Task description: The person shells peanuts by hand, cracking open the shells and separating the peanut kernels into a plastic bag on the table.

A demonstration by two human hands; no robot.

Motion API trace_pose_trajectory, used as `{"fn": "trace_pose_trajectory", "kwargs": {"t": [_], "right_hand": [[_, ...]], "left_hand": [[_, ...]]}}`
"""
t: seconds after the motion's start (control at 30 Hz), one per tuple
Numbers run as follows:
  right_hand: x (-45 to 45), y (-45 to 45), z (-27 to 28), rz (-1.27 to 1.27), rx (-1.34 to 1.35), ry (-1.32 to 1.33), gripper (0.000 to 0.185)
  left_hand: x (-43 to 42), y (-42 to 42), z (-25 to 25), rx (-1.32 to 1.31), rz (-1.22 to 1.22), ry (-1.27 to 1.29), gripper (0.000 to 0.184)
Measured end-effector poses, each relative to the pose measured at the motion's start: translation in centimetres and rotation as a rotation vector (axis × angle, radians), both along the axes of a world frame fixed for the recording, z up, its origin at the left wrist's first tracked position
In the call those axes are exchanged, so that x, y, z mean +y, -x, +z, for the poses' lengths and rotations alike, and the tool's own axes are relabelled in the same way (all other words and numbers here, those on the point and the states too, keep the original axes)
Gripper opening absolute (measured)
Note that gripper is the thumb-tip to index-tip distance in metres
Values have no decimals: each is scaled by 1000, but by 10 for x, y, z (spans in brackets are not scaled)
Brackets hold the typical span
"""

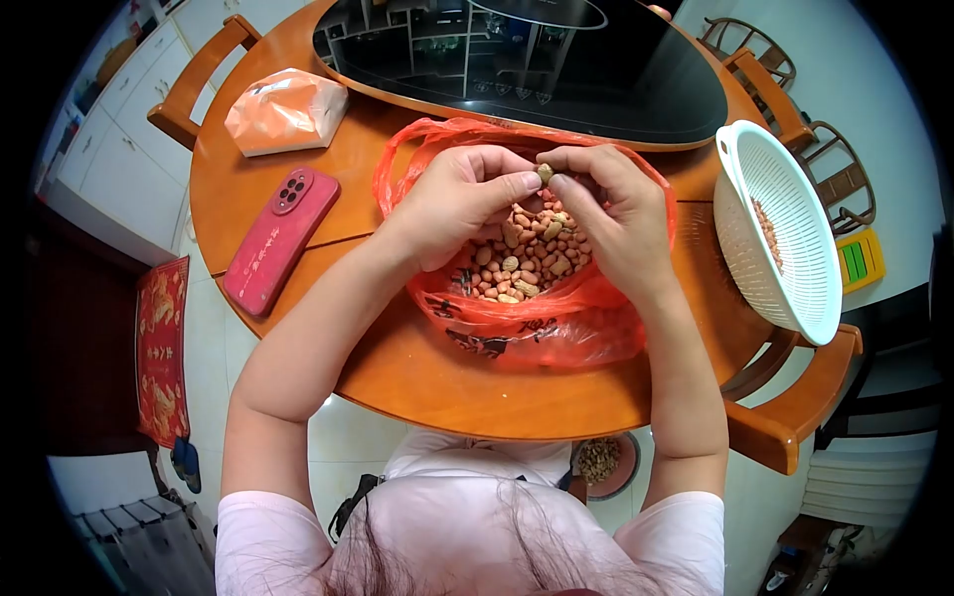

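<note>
My left hand (pixel 467 194) and my right hand (pixel 616 204) meet above an open red plastic bag (pixel 566 333). Between their fingertips is a peanut in its shell (pixel 544 173), pinched from both sides. Below them in the bag lies a heap of peanuts (pixel 527 260), mostly reddish shelled kernels with some tan pods among them. My fingers partly cover the far side of the heap.
A white colander (pixel 740 233) with some peanut kernels stands at the right. On the left lie a red phone (pixel 281 241) and an orange tissue pack (pixel 288 111). A black turntable (pixel 517 70) covers the table's back. A bowl of shells (pixel 599 461) is below the front edge.
</note>
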State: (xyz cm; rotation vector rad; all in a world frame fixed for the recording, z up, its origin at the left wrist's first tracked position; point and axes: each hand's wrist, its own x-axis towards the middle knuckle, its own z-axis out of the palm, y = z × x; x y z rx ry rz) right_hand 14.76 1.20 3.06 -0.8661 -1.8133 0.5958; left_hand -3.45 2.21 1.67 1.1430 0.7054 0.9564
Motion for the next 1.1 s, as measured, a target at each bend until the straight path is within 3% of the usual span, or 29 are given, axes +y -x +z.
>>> {"fn": "trace_pose_trajectory", "kwargs": {"t": [0.07,0.23,0.37,0.67,0.97,1.1], "right_hand": [[1,1,-3,-10,11,12,14],[-1,1,-3,-47,10,77,14],[-2,2,-2,-56,-111,-145,14],[-2,3,-1,-5,-225,-317,19],[-2,4,-1,18,-257,-410,20],[0,1,-3,15,-298,-417,20]], "left_hand": [[-3,-6,1,122,149,-211,18],[-5,-2,5,38,61,-75,19],[-2,3,4,40,8,15,16],[-8,-2,8,101,47,-12,6],[-11,-9,0,215,142,-173,9],[-13,-11,2,237,146,-90,8]]}}
